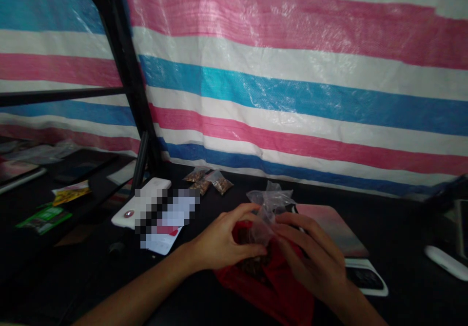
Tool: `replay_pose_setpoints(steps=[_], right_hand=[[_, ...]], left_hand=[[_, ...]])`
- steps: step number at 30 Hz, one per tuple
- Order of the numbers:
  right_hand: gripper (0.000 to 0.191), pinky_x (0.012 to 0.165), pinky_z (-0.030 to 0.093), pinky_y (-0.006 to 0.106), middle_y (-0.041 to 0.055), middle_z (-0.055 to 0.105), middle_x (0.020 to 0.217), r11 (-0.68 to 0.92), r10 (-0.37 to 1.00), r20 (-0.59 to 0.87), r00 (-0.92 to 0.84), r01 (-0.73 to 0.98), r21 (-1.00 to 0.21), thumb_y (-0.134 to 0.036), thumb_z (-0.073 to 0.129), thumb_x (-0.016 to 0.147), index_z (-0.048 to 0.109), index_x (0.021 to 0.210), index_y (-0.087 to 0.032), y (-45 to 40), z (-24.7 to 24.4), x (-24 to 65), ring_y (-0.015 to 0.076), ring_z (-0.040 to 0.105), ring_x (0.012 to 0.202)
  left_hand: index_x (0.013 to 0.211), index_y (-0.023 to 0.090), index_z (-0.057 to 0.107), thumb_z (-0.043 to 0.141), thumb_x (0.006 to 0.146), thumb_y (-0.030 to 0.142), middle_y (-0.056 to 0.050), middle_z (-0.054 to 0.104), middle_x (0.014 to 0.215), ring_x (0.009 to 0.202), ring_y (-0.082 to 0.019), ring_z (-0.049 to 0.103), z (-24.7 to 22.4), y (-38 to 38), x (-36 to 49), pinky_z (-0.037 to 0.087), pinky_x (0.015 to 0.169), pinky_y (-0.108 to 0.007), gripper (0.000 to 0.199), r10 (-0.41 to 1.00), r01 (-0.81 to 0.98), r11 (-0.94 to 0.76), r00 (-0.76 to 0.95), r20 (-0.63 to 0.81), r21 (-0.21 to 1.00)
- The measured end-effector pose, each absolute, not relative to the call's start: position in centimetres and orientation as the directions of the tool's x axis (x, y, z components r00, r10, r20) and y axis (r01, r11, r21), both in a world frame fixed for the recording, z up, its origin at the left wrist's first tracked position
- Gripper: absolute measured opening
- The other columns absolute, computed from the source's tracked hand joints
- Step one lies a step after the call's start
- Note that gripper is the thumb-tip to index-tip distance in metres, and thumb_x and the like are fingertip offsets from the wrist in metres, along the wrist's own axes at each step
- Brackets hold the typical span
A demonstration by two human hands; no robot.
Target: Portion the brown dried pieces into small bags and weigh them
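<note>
Clear plastic bag (272, 197) seen in the head view, crumpled, upper part flaring open over the mouth of a red bag (270, 299). Left hand (226, 238) curved in a C, thumb and fingers holding the clear bag's near side; right hand (316, 253) bent over its other side, fingers on the film — both grips narrow. Brown bits (252, 267) show inside the red bag, beneath the left thumb. Clock taken from the red bag: small filled packets (221, 182) at 11, near the striped sheeting (292, 72); white device (144, 201) at 10, a partly pixelated pale item (161, 243) just beside it. Farther out, between 9 and 10 — green packet (46, 218), yellow packet (73, 194). At 2, pinkish-grey flat item (334, 231); at 3, white-edged item with black oval (365, 278), partly behind the right hand. Black tabletop (204, 297) under all.
</note>
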State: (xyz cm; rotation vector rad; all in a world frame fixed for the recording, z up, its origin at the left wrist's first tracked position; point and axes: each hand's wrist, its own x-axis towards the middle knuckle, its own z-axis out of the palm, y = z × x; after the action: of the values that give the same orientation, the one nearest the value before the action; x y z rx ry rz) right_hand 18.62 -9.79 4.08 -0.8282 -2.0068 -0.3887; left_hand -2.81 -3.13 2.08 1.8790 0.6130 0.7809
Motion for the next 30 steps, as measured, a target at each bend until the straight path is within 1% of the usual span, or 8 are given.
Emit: replay_pose_setpoints(steps=[3, 8, 11, 16, 21, 25, 27, 30], right_hand=[[0.026, 0.079, 0.060, 0.025, 0.0087, 0.070, 0.102, 0.731, 0.419, 0.831, -0.367, 0.679, -0.069, -0.001, 0.062, 0.090, 0.068, 0.109, -0.018, -9.7, 3.9, 18.6, 0.0163, 0.071, 0.092], [0.025, 0.077, 0.060, 0.025, 0.0088, 0.070, 0.100, 0.753, 0.393, 0.839, -0.377, 0.655, -0.058, -0.004, 0.066, 0.089, 0.067, 0.110, -0.017, -9.6, 4.2, 18.4, 0.0165, 0.070, 0.090], [0.022, 0.073, 0.059, 0.026, 0.0070, 0.070, 0.095, 0.736, 0.399, 0.849, -0.347, 0.673, -0.071, -0.005, 0.065, 0.089, 0.068, 0.106, -0.018, -9.4, 4.4, 18.4, 0.0159, 0.069, 0.084], [0.020, 0.068, 0.059, 0.026, 0.0047, 0.071, 0.089, 0.717, 0.430, 0.845, -0.317, 0.689, -0.106, -0.006, 0.064, 0.088, 0.069, 0.102, -0.021, -9.1, 4.2, 18.9, 0.0158, 0.070, 0.077], [0.020, 0.069, 0.060, 0.028, 0.0036, 0.074, 0.087, 0.693, 0.418, 0.860, -0.293, 0.715, -0.094, -0.008, 0.066, 0.088, 0.069, 0.100, -0.024, -9.0, 4.4, 18.9, 0.0174, 0.072, 0.076], [0.011, 0.067, 0.058, 0.030, 0.0021, 0.074, 0.081, 0.520, 0.400, 0.913, -0.074, 0.839, -0.160, -0.015, 0.067, 0.089, 0.068, 0.094, -0.025, -8.5, 4.8, 19.2, 0.0182, 0.070, 0.070], [0.002, 0.065, 0.056, 0.031, 0.0029, 0.072, 0.080, 0.403, 0.394, 0.915, 0.090, 0.878, -0.260, -0.022, 0.066, 0.092, 0.067, 0.092, -0.024, -8.0, 4.8, 19.7, 0.0184, 0.068, 0.068], [0.014, 0.067, 0.055, 0.032, 0.0044, 0.072, 0.082, 0.296, 0.421, 0.874, 0.241, 0.874, -0.384, -0.034, 0.064, 0.093, 0.068, 0.092, -0.021, -7.0, 4.2, 20.9, 0.0196, 0.068, 0.069]], left_hand=[[0.138, 0.025, 0.053, 0.087, 0.071, 0.032, -0.006, 0.071, 0.128, 0.115, -0.023, 0.069, 2.4, -3.1, -2.8, 0.053, 0.101, -0.034, 0.076, 0.679, 0.136, -0.449, 0.695, 0.238, 0.883], [0.127, 0.024, 0.064, 0.070, 0.088, 0.030, -0.004, 0.072, 0.127, 0.114, -0.020, 0.069, 2.7, -3.2, -2.6, 0.052, 0.103, -0.031, 0.040, 0.661, 0.098, -0.510, 0.680, 0.317, 0.855], [0.130, 0.024, 0.063, 0.074, 0.084, 0.030, -0.004, 0.072, 0.128, 0.115, -0.021, 0.069, 2.5, -3.0, -2.7, 0.052, 0.103, -0.031, 0.048, 0.689, 0.101, -0.499, 0.649, 0.323, 0.861], [0.128, 0.025, 0.065, 0.077, 0.082, 0.030, -0.001, 0.079, 0.110, 0.101, -0.020, 0.074, 2.3, -2.8, -2.7, 0.055, 0.097, -0.031, 0.048, 0.714, 0.104, -0.437, 0.644, 0.274, 0.894], [0.138, 0.026, 0.056, 0.088, 0.070, 0.036, -0.005, 0.074, 0.124, 0.111, -0.024, 0.070, 2.5, -2.8, -3.0, 0.054, 0.100, -0.035, 0.076, 0.690, 0.072, -0.463, 0.655, 0.308, 0.883], [0.133, 0.020, 0.057, 0.049, 0.100, 0.038, -0.010, 0.070, 0.127, 0.121, -0.022, 0.063, 2.2, -1.7, -3.4, 0.045, 0.110, -0.038, 0.038, 0.772, 0.195, -0.561, 0.472, 0.425, 0.804], [0.127, 0.018, 0.060, 0.032, 0.106, 0.034, -0.011, 0.069, 0.126, 0.122, -0.022, 0.062, 1.9, -0.8, -3.5, 0.044, 0.111, -0.040, 0.039, 0.836, 0.339, -0.543, 0.312, 0.452, 0.769], [0.130, 0.016, 0.059, 0.032, 0.105, 0.033, -0.012, 0.066, 0.133, 0.129, -0.024, 0.056, 1.3, 0.4, -3.7, 0.040, 0.115, -0.044, 0.041, 0.845, 0.558, -0.530, 0.279, 0.457, 0.639]])
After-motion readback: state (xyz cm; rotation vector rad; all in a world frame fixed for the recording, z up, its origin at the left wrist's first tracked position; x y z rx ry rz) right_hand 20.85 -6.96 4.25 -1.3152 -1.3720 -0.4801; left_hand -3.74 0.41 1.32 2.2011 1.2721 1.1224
